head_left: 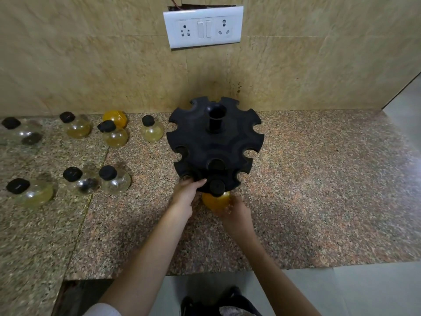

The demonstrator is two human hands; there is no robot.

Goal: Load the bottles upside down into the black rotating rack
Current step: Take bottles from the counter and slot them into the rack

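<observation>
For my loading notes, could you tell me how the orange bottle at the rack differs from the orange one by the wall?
The orange bottle at the rack is held by the right hand; the orange bottle by the wall stands untouched, half-hidden behind another bottle. The first shows a black cap; the second's cap is hidden. Both look round and orange.

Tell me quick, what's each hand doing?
Left hand: resting on the black rack's near edge, fingers open, holding nothing.
Right hand: closed around the orange bottle at the rack.
</observation>
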